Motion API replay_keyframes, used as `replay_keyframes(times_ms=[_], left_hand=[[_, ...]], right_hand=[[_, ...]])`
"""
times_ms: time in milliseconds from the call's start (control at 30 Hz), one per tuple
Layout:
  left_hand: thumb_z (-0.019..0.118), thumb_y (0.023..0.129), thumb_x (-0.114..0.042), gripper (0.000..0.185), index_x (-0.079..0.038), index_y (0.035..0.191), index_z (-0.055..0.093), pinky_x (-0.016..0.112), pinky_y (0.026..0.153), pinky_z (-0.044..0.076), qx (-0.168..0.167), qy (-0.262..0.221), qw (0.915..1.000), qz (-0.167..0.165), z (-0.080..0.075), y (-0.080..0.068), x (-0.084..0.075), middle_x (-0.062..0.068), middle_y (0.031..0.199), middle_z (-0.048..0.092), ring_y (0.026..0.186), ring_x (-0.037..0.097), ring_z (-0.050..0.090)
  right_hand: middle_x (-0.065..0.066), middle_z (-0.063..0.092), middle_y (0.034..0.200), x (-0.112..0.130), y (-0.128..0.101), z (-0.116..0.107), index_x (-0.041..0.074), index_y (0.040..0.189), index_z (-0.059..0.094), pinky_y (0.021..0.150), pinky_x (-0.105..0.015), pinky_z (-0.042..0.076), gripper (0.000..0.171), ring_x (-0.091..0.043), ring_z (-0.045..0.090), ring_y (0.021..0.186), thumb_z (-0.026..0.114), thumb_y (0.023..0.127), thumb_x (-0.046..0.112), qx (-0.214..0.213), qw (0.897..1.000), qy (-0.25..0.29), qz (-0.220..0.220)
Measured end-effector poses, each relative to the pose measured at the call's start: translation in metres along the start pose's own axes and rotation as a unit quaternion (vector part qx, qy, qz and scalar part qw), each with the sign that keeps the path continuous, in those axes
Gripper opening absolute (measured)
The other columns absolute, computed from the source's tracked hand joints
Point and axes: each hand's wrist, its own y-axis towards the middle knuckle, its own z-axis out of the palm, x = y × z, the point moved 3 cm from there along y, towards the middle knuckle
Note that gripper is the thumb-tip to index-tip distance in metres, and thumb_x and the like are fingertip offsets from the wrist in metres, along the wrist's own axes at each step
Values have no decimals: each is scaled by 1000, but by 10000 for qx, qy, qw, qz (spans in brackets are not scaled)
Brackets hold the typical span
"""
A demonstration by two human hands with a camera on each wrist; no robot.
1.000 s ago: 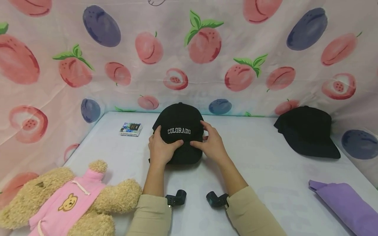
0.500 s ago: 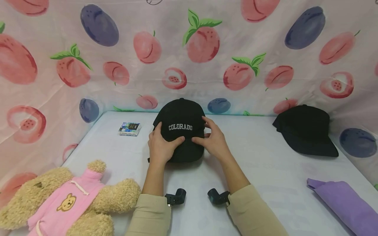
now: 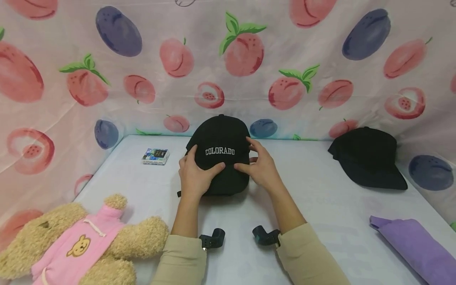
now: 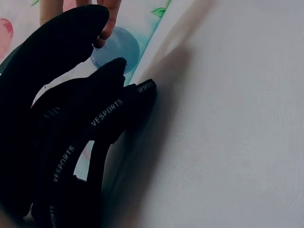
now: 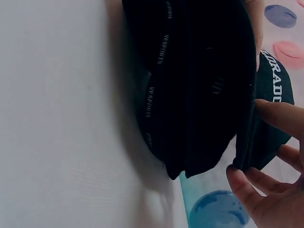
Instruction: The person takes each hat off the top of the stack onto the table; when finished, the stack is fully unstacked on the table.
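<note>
A black baseball cap with white COLORADO lettering is held in both hands, its crown upward and its brim toward me. The left hand grips its left side, thumb on the brim where it meets the crown. On the other side the right hand pinches the brim's edge, the thumb near the left thumb. From below, the left wrist view shows the cap's inside band printed VESPORTS, with the right fingers at the far side. In the right wrist view, thumb and fingers close on the brim.
A second black cap lies at the back right of the white table. Near the right edge is a folded purple cloth. A small patterned box sits at back left, and a teddy bear in pink lies at front left.
The cap has risen a little and shifted slightly right, both hands moving along with it. Their hold looks the same, and the other things have stayed put.
</note>
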Motion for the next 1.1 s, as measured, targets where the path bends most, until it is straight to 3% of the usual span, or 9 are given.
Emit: replay_keyframes(times_ms=[533, 900, 1100], left_hand=[[85, 82, -44, 100, -19, 163, 32, 59, 121, 33, 198, 48, 9996, 204, -1, -6, -16, 21, 161, 29, 147, 39, 36], [85, 81, -46, 100, -22, 163, 33, 60, 118, 35, 144, 68, 9994, 296, 1, -11, -24, 19, 161, 30, 145, 40, 40], [86, 79, -49, 101, -23, 162, 35, 59, 117, 37, 57, 17, 9986, 525, 5, -15, -31, 18, 158, 34, 142, 40, 44]], right_hand=[[-16, 43, 160, 9, -5, -20, 23, 163, 33, 98, -53, 54, 92, -40, 57, 125, 83, 86, 19, 5, 9997, -207, -119], [-17, 43, 159, 19, -9, -33, 20, 163, 32, 99, -53, 54, 93, -40, 59, 125, 83, 85, 18, -8, 9989, -411, -205], [-17, 42, 160, 24, -14, -44, 20, 164, 30, 99, -53, 54, 93, -39, 58, 126, 82, 87, 18, -40, 9984, -518, -230]])
